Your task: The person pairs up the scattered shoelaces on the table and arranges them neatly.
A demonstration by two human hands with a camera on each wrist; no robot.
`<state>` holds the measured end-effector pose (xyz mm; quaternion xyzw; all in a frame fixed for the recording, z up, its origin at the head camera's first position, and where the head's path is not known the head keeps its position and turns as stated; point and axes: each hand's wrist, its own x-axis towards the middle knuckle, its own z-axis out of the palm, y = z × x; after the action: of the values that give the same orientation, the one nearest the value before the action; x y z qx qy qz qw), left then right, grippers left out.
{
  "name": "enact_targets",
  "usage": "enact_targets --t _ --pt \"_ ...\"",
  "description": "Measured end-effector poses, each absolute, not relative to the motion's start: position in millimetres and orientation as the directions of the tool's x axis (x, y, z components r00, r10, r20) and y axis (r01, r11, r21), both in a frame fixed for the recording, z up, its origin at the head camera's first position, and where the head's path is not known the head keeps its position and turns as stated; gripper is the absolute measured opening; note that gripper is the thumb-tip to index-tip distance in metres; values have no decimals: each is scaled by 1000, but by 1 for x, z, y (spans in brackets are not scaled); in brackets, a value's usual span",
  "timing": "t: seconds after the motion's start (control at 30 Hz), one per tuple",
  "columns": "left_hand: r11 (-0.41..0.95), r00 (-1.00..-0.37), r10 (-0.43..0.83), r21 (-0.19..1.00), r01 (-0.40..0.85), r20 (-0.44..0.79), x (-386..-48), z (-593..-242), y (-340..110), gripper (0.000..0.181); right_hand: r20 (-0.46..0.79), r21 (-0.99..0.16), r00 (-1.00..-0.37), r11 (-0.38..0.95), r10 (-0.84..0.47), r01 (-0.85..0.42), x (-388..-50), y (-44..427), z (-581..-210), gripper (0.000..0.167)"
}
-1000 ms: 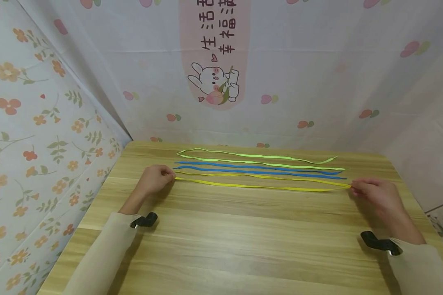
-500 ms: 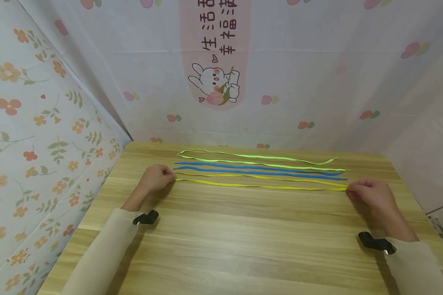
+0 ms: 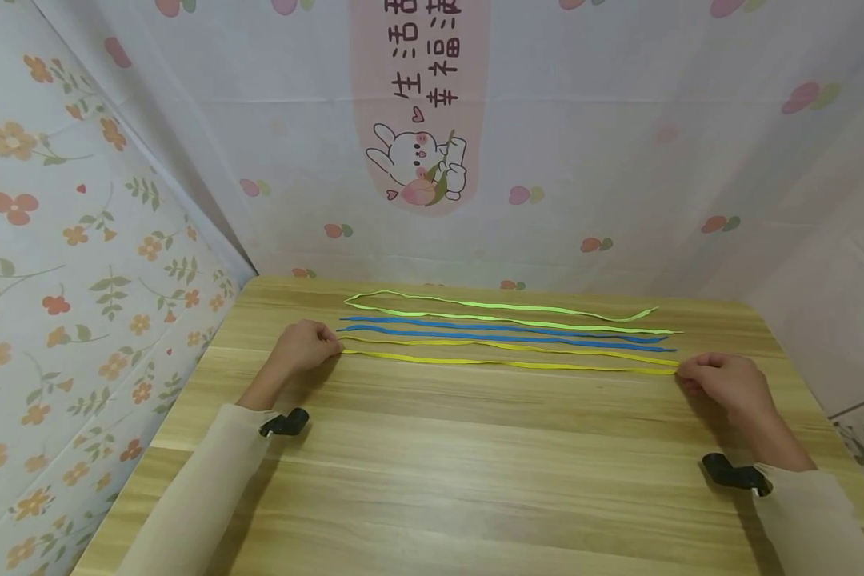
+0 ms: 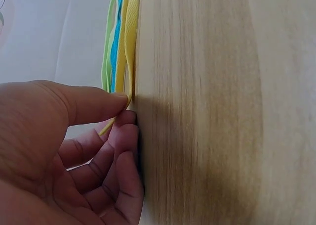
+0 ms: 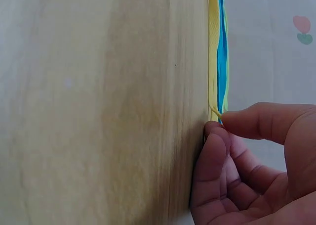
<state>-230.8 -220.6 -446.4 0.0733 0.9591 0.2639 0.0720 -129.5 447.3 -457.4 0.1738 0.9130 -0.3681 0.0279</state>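
Note:
A yellow shoelace (image 3: pixel 475 362) lies doubled in two nearly parallel strands across the table, nearest the person. At its left end, the left hand (image 3: pixel 306 346) pinches it between thumb and fingertips; a short tip pokes past the fingers in the left wrist view. My right hand (image 3: pixel 730 384) pinches the right end, with the thumb (image 5: pixel 252 120) pressing on the lace. Just behind the yellow strands run two strands of blue lace (image 3: pixel 490 334). Farther back lies a light green lace (image 3: pixel 518 306), bent over at its left end.
The wooden table (image 3: pixel 432 464) reaches back to a hanging white cloth (image 3: pixel 583 160) with printed fruit and a rabbit. A floral cloth (image 3: pixel 79 240) hangs along the left side. Black camera mounts (image 3: pixel 286 422) stick out from both sleeves.
The right hand has moved slightly left and toward the person, and the yellow strands near it lie a little farther apart. The left hand has barely moved.

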Motion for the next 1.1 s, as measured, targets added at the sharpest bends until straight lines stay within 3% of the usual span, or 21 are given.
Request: enact_targets --t 0.83,1.0,1.1 --pt "831 -977 168 552 69 -130 -232 -450 -246 27 -222 -626 -937 697 270 349 -131 456 -457 50" --pt "823 -975 183 562 80 -129 -235 -451 -255 33 -131 -533 -966 806 223 258 -123 457 -449 46" --pt "825 -982 168 558 91 -89 -222 -426 -240 33 -16 -473 -983 865 184 169 -118 449 -438 40"
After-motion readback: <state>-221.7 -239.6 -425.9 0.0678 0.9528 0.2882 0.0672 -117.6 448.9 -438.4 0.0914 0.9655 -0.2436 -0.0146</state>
